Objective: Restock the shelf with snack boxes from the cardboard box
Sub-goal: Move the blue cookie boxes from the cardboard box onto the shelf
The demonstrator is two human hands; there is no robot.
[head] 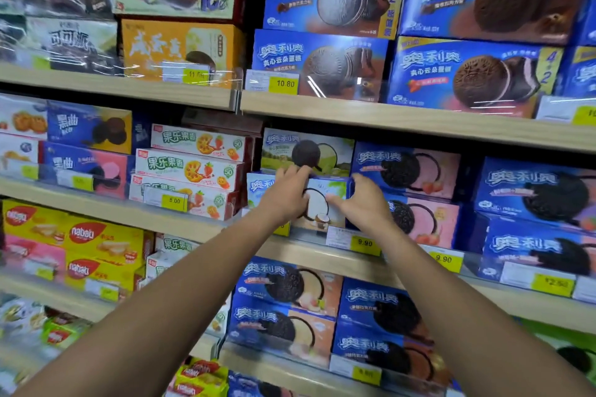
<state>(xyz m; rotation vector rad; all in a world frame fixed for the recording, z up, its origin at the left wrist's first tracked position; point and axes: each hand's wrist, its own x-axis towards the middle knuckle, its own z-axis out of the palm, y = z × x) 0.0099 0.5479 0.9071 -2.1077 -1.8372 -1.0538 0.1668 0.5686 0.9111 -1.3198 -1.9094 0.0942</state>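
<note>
Two hands are on one coconut Oreo box [324,203], which stands face-out at the front edge of the middle shelf [309,253]. My left hand [285,193] curls its fingers over the box's top edge. My right hand [366,203] grips the right end, with the thumb lying across the front panel. So both hands grasp the same box and neither is free.

I judge the step to be seating this box squarely in its slot. To do that well I would keep its face parallel to the shelf lip. I would press evenly from both ends so it does not twist, and stop once it lines up with its neighbours. The front rail below my wrists could catch the bottom edge, so the box should stay upright.

Right above my fingers sits a green Oreo box [306,151]; I cannot tell whether it rests on my box or on one behind it. Just beside my right hand are two stacked strawberry Oreo boxes [419,171]. Left of my left hand is a stack of fruit biscuit boxes [193,167]. A yellow price tag [364,243] hangs under my right wrist. The cardboard box is out of view.
</note>
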